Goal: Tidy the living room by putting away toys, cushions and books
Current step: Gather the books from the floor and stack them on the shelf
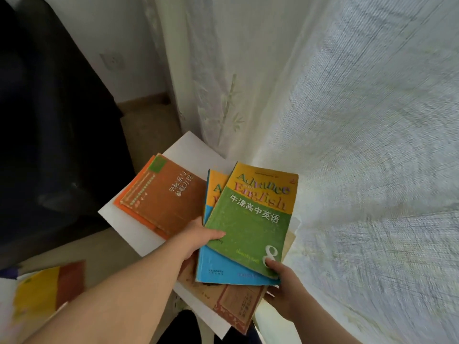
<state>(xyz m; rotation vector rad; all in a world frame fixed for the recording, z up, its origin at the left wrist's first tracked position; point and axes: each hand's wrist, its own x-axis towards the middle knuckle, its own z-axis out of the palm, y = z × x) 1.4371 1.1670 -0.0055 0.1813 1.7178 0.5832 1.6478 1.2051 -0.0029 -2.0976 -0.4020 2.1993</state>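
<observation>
Left hand (198, 238) grip on green book (250, 219) left edge; right hand (282, 289) grip pinches its near corner. Curtain (360, 145) crowds bench (183, 147) right edge.

Right: white sheer curtain (360, 170) hangs against the right edge of the white counter (188, 150), closing that side.
Left: black upholstered furniture (49, 145) close beside the counter.
Far: tan floor strip (149, 130) open between them.
Counter: orange paperback stack (161, 199) left, green English textbook (248, 219) right; far corner bare.

Books (161, 197) on table (183, 150) beside curtain (347, 120)
</observation>
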